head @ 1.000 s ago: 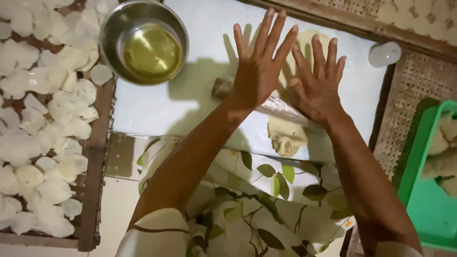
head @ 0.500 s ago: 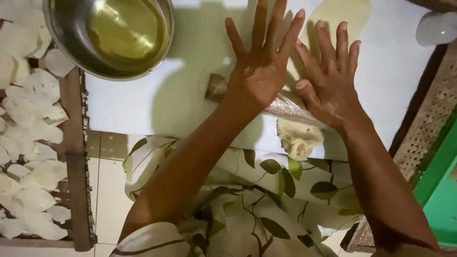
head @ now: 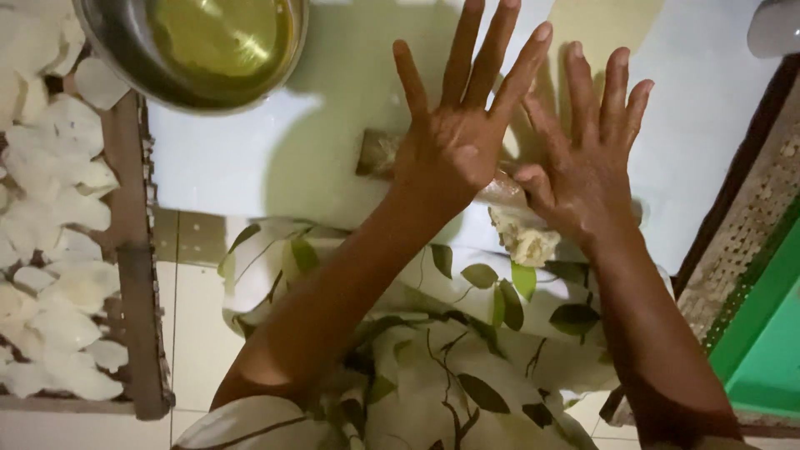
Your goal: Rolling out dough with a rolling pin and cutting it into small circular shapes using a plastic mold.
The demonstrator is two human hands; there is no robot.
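While both palms press down flat, fingers spread wide, left hand (head: 454,137) and right hand (head: 587,158) bear on a wooden rolling pin (head: 379,154) lying across the white board (head: 225,162); neither hand grips it. Dough lump (head: 525,242) sits at the near edge. Steel bowl of oil (head: 208,42) stands further left, within reach; pale flattened pieces (head: 58,208) lie on a rack beside.

Shiny metal bowl (head: 133,58) of glossy oil (head: 221,33), smooth white board (head: 250,158).
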